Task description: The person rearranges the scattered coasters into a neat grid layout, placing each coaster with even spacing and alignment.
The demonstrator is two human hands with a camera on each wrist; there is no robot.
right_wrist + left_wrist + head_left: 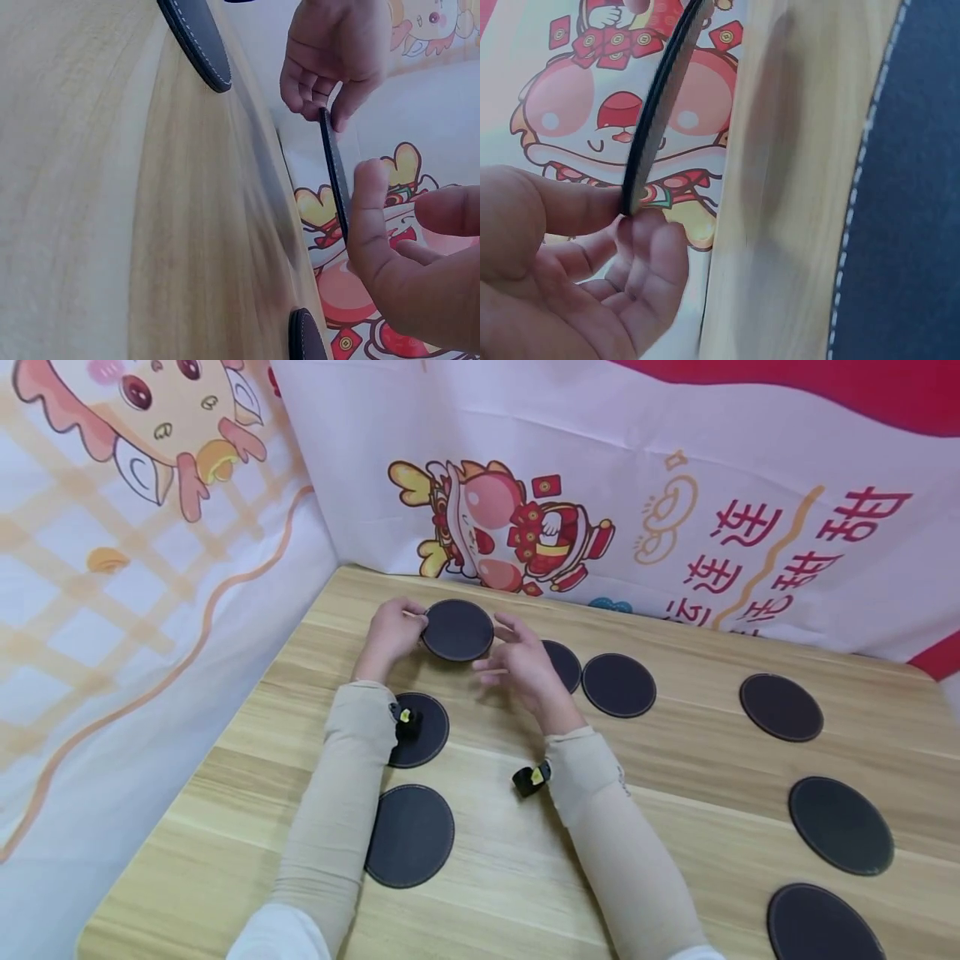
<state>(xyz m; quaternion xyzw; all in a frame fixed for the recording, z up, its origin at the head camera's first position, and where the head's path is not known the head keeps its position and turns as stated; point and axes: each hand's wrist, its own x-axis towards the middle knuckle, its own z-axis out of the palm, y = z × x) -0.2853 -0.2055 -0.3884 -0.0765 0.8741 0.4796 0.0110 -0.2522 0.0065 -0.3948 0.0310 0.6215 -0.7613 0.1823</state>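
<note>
A round black leather-look coaster with pale edge stitching is held just above the far left part of the table. My left hand pinches its left edge between thumb and fingers; the left wrist view shows the coaster edge-on, raised off the wood. At the opposite edge is my right hand, its fingers spread. In the right wrist view, a finger of the right hand is right at the coaster's edge, while the thumb and other fingers stand apart from it.
Below the left forearm lie two similar coasters. Another coaster, partly behind my right hand, adjoins a fourth coaster. Several more, including a coaster, lie at the right of the wooden table. Printed cloth hangs behind.
</note>
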